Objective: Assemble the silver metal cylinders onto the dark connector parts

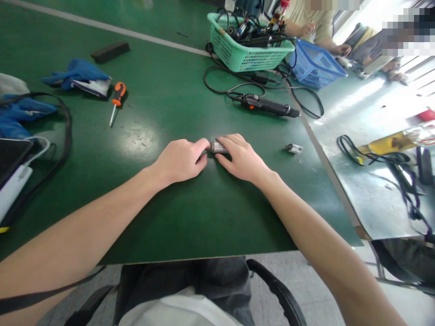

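Note:
A small silver metal cylinder (217, 147) lies sideways between my two hands, just above or on the green table. My right hand (241, 156) is closed over its right part, fingers on top and thumb below. The thumb and fingers of my left hand (185, 158) pinch at its dark left end; the exact contact is hidden by the fingers. To the right lies a second, shorter silver cylindrical part (293, 148) with a dark tip. Beyond my hands rests a black electric screwdriver (268, 105), its cord attached.
An orange-and-black screwdriver (118, 95), blue gloves (81, 74) and a dark block (110, 51) lie at left. A green basket (251, 56) of corded tools and a blue basket (316, 63) stand at the back. Other people's hands (341, 50) are at far right.

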The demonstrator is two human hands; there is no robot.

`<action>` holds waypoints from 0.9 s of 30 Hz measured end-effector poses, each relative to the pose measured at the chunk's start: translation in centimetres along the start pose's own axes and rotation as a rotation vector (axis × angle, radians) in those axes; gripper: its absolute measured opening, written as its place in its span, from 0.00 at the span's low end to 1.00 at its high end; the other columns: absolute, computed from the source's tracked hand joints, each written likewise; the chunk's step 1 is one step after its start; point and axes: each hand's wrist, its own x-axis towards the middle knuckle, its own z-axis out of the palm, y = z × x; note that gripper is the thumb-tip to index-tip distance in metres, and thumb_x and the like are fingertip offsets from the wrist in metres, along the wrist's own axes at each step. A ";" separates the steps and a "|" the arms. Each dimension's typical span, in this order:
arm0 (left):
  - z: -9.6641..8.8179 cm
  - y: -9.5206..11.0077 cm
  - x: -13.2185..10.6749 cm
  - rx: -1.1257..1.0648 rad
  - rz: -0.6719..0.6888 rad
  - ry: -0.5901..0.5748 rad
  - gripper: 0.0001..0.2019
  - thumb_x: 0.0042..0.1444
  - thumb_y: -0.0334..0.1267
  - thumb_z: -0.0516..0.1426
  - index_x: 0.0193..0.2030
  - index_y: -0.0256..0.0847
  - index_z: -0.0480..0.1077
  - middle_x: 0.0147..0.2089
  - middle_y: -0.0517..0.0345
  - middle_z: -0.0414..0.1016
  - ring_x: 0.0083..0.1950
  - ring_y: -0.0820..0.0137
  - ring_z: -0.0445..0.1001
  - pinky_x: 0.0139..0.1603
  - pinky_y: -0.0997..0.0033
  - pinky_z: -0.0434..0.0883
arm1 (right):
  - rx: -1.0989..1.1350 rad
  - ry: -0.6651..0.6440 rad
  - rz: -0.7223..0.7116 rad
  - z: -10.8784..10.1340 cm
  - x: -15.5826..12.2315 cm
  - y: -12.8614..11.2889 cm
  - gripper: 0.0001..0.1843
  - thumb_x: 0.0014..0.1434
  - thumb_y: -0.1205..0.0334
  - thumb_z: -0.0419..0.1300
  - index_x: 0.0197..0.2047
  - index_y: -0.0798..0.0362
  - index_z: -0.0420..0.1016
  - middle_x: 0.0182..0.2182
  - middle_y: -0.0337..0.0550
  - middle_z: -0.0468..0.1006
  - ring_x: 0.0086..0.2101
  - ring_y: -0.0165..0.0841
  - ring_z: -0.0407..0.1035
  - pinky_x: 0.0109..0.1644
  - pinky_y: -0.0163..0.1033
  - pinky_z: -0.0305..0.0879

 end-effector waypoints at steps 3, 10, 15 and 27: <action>0.0 -0.1 0.0 -0.027 -0.016 -0.003 0.16 0.65 0.41 0.50 0.54 0.40 0.71 0.33 0.54 0.79 0.33 0.62 0.77 0.33 0.66 0.66 | 0.004 0.009 0.006 0.5 -0.3 -0.4 0.18 0.69 0.60 0.56 0.59 0.55 0.72 0.49 0.55 0.77 0.50 0.49 0.69 0.58 0.58 0.69; 0.1 -0.2 0.2 -0.014 0.052 -0.026 0.13 0.67 0.43 0.50 0.49 0.40 0.72 0.31 0.55 0.78 0.32 0.63 0.76 0.33 0.66 0.64 | 0.034 0.058 0.001 0.2 -1.8 -1.3 0.16 0.68 0.58 0.58 0.57 0.53 0.73 0.47 0.53 0.76 0.48 0.47 0.68 0.56 0.55 0.70; 0.1 -0.2 0.2 -0.003 0.063 -0.031 0.13 0.67 0.43 0.50 0.47 0.41 0.73 0.31 0.55 0.77 0.32 0.63 0.76 0.32 0.67 0.63 | 0.032 0.070 0.019 0.4 -1.8 -1.4 0.17 0.68 0.57 0.58 0.58 0.53 0.74 0.46 0.53 0.76 0.48 0.48 0.68 0.56 0.56 0.70; -0.2 0.0 0.1 0.000 0.093 -0.043 0.12 0.66 0.42 0.51 0.45 0.40 0.73 0.30 0.54 0.77 0.32 0.63 0.76 0.31 0.67 0.64 | 0.067 0.064 -0.021 0.2 -1.9 -1.9 0.18 0.70 0.56 0.57 0.60 0.49 0.72 0.48 0.52 0.77 0.49 0.47 0.70 0.57 0.56 0.71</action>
